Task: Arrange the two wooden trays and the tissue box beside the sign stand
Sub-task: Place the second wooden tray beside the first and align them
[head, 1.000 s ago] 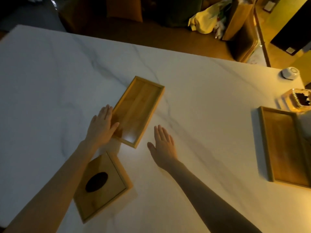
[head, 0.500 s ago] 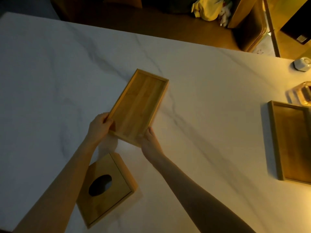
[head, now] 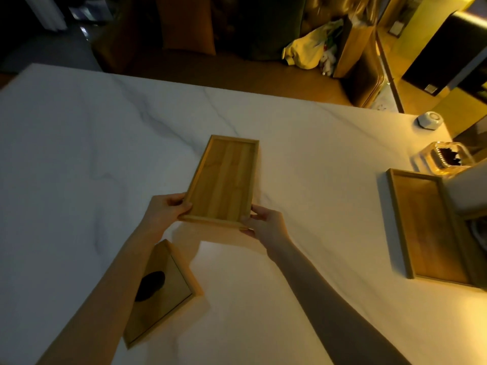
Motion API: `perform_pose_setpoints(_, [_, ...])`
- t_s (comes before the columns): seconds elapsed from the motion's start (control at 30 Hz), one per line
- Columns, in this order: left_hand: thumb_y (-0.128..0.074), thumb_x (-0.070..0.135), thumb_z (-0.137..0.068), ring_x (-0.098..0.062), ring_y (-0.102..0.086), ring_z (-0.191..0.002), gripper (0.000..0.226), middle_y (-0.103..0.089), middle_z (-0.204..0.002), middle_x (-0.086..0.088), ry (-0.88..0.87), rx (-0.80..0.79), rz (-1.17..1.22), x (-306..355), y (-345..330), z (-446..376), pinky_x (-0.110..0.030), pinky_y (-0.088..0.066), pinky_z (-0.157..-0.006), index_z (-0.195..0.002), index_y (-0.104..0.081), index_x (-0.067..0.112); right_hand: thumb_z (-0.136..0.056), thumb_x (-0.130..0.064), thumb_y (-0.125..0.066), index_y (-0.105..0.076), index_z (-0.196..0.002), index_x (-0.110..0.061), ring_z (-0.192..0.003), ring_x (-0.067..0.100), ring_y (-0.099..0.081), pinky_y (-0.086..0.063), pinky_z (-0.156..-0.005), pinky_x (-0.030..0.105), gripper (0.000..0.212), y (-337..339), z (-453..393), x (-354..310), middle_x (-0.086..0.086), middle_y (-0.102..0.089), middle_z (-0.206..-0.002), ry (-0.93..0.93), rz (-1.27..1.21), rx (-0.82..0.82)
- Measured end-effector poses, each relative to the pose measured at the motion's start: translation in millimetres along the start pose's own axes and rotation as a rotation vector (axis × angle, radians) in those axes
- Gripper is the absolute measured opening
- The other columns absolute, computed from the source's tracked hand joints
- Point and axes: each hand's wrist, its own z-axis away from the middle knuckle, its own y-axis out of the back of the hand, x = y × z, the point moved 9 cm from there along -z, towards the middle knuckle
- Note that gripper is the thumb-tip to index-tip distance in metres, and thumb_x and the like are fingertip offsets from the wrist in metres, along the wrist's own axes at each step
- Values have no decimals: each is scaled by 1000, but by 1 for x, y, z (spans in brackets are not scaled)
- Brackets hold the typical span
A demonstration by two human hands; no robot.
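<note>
Dim room, warm light from the right over a white marble table [head: 79,159]. Mid-table: tray [head: 224,180], near end clamped at both corners, left hand [head: 164,210] curled around the left corner, right hand [head: 264,223] closed on the right corner; near end looks raised off the top, far end pointing away. Just below the left forearm: tissue box [head: 168,288], flat, dark oval slot up. Well apart at the right edge: second tray [head: 427,227], flat, beside a glass jar [head: 445,159]. Beyond that, a small white dish [head: 429,121].
</note>
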Motion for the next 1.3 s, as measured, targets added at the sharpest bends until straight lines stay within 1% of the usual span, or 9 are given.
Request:
perform_pose_setpoints(0.13, [-60, 4, -80, -12, -61, -78, 35, -63, -104, -11, -78, 5, -15, 20, -26, 21, -17, -52, -65, -115, -55, 3, -83, 3, -58, -50, -125, -1, -91, 22, -63, -54, -75, 26, 42, 32, 21, -7, -5, -57, -78, 81, 26, 2])
perform_pose_setpoints(0.2, [-59, 1, -80, -14, -61, -78, 35, -63, -104, -10, -110, 3, 10, 30, -41, 32, -12, -54, -63, -115, -55, 1, -83, 1, -59, -48, -126, -2, -79, 12, -61, -55, -66, 21, 44, 50, 33, -8, -7, -59, -81, 119, 49, 12])
perform_pose_setpoints(0.3, [-58, 0, -81, -25, -62, -93, 35, -62, -108, -9, -160, -14, 24, 43, -66, 49, -24, -52, -79, -115, -54, 1, -83, -2, -60, -47, -128, -4, -76, 7, -60, -54, -63, 19, 46, 79, 50, -11, -9, -60, -83, 181, 78, 44])
perform_pose_setpoints(0.47, [-58, -1, -80, -26, -60, -94, 36, -61, -108, -7, -249, -16, 17, 60, -111, 74, -35, -49, -87, -116, -54, 1, -84, -2, -59, -47, -128, -6, -97, 21, -62, -54, -87, 36, 46, 129, 72, -11, 9, -65, -108, 242, 105, 105])
perform_pose_setpoints(0.7, [-58, 12, -83, -31, -64, -86, 28, -66, -91, -4, -353, -40, -109, 69, -182, 94, -39, -51, -86, -111, -60, 8, -86, -10, -56, -52, -125, -15, -96, 16, -61, -49, -95, 38, 39, 198, 85, 5, -3, -64, -96, 273, 235, 229])
perform_pose_setpoints(0.87, [-56, 13, -84, -29, -63, -81, 22, -63, -77, 5, -333, -79, -180, 63, -233, 94, -34, -50, -84, -104, -63, 6, -89, -9, -53, -55, -123, -14, -93, 18, -62, -52, -90, 35, 35, 241, 84, 22, 0, -66, -94, 226, 301, 283])
perform_pose_setpoints(0.97, [-56, 12, -84, -18, -61, -73, 19, -61, -72, 7, -326, -96, -218, 56, -258, 92, -29, -50, -79, -100, -64, 4, -89, -9, -53, -57, -121, -14, -94, 20, -62, -53, -89, 38, 33, 263, 78, 35, 3, -67, -95, 171, 334, 299])
perform_pose_setpoints(1.2, [-57, 4, -82, -20, -61, -82, 29, -63, -82, 4, -264, -119, -213, 43, -290, 83, -35, -50, -86, -111, -59, 3, -89, -8, -53, -53, -124, -8, -88, 17, -58, -49, -75, 24, 35, 292, 58, 59, 2, -60, -95, 65, 341, 311])
perform_pose_setpoints(1.3, [-57, 4, -82, -21, -61, -86, 30, -64, -89, 1, -242, -124, -225, 39, -298, 77, -33, -49, -86, -112, -57, 3, -89, -8, -54, -50, -127, -7, -93, 18, -59, -50, -77, 25, 39, 297, 49, 67, 8, -63, -109, 36, 342, 314])
